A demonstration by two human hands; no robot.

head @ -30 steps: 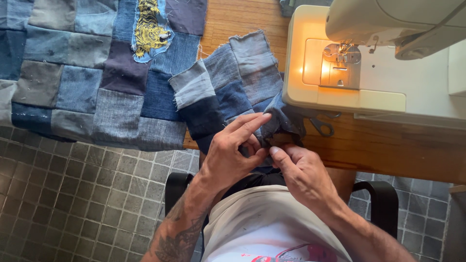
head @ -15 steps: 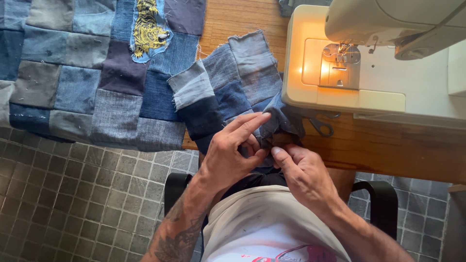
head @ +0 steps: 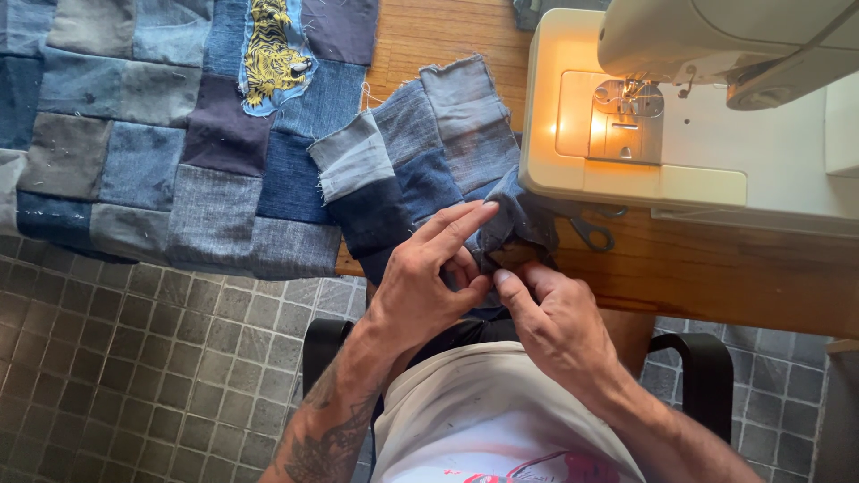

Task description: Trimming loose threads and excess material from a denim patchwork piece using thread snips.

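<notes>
From the head view I see both hands meet at the near edge of the table. My left hand has its grip pinched shut on a fold of the denim strip, forefinger stretched out along the cloth. My right hand pinches the same fold from the other side, thumb touching it. Just beyond the grip lie scissors; further beyond stands the lit sewing machine. Left of the grip hangs a patchwork quilt

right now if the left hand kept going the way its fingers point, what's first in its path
Likely the sewing machine: the left hand points up-right across the denim patchwork it pinches, towards the machine's base, though depth is unclear.
</notes>
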